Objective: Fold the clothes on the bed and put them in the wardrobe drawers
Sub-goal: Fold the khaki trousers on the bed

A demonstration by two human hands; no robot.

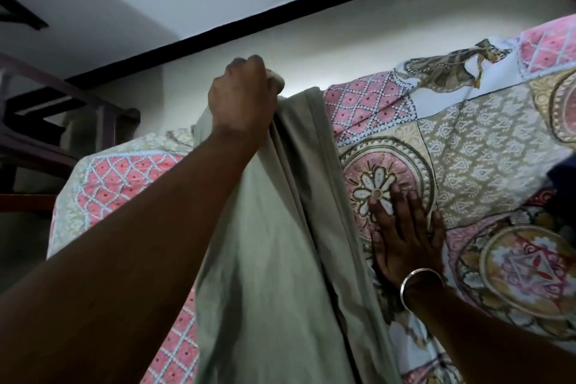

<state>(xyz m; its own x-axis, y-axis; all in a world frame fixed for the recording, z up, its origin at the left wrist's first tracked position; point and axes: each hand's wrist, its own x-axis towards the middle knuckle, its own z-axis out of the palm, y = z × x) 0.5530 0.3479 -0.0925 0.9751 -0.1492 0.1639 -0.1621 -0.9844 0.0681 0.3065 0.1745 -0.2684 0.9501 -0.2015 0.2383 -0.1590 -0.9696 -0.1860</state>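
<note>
Olive-green garment [274, 259], the one piece of clothing I can count, lies lengthwise on the patterned bedspread [486, 146], running from the bottom edge of my view up toward the far side of the bed; its lower end is cut off, so I cannot tell what kind of garment it is. I see two hands. My right hand [405, 237], with one silver bangle [419, 285] at the wrist, lies flat with fingers spread on the bedspread just beside the garment's right edge. Farther off, my left hand [241, 97] grips the bunched far end of the garment, fingertips hidden. Beyond, a dark wooden frame [62, 121] is dim, its nature unclear.
</note>
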